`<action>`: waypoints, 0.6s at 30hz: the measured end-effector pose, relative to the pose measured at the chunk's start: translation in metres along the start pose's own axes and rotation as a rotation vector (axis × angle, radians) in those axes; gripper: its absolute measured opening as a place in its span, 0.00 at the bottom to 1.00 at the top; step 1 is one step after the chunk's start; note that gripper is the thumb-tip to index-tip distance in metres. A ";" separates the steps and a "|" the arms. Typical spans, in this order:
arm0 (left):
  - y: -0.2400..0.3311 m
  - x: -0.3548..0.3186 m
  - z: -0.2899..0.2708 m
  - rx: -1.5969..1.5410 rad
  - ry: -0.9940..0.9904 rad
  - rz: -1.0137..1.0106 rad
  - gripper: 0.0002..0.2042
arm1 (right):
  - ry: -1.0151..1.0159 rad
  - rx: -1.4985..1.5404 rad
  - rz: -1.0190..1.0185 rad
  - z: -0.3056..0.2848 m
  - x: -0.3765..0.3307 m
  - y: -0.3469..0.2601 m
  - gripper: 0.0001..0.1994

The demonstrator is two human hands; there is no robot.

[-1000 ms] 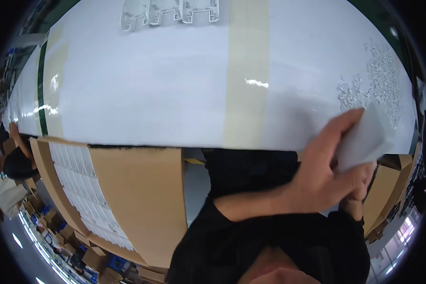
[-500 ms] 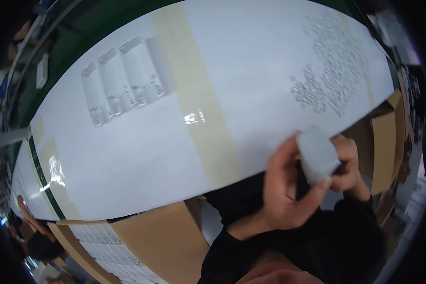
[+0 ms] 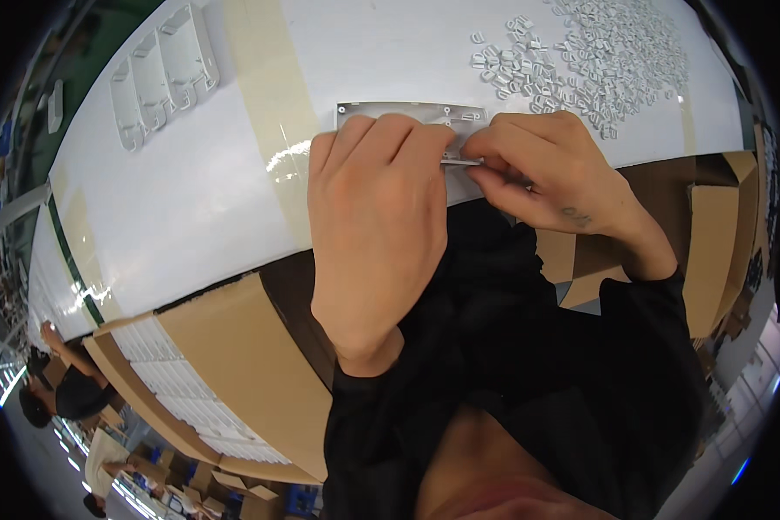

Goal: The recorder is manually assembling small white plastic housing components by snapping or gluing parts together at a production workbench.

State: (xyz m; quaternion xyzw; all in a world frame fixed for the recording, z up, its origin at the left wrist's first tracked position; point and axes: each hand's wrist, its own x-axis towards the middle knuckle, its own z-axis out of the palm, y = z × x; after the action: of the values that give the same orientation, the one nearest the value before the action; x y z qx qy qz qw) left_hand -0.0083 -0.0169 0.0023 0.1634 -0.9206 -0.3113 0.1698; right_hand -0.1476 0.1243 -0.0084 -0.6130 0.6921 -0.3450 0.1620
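A white plastic housing [image 3: 459, 115] lies on the table's near edge, its inner side with small posts facing up. My left hand [image 3: 377, 199] is closed over the left part of the housing, covering most of it. At the housing's right end, the fingers of my right hand [image 3: 555, 169] are pinched together beside its near edge; whatever is between them is hidden. Just beyond my right hand spreads a heap of small white plastic pieces [image 3: 620, 61]. Farther left, several like housings [image 3: 152, 82] stand side by side, open side up.
The white-covered table [image 3: 234, 182] has beige tape strips [image 3: 273, 95] across it. An open cardboard box [image 3: 234, 364] with rows of white parts sits below its front edge at left. Another open box [image 3: 711, 251] is at right. Other people [image 3: 78, 386] work at far left.
The housing, held up in both hands before, is now down at the table edge with its inside upward. Both hands moved left and away from my body, and the view shifted.
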 end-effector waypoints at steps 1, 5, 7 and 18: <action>-0.001 0.002 0.003 0.014 -0.036 0.025 0.06 | 0.009 0.005 0.000 -0.001 -0.001 0.001 0.10; 0.006 0.007 0.010 0.019 -0.110 0.063 0.02 | 0.040 0.061 -0.028 -0.008 -0.011 0.016 0.09; 0.009 0.008 0.010 0.006 -0.140 0.074 0.01 | 0.055 0.106 -0.059 -0.009 -0.015 0.023 0.09; 0.013 0.004 0.027 -0.069 -0.036 -0.029 0.08 | 0.086 -0.050 -0.045 -0.029 -0.014 0.029 0.08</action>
State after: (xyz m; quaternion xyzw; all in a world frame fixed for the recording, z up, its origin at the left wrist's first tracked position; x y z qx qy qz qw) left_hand -0.0254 0.0048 -0.0087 0.1652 -0.9098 -0.3482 0.1544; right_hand -0.1849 0.1461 -0.0097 -0.6170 0.6927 -0.3571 0.1092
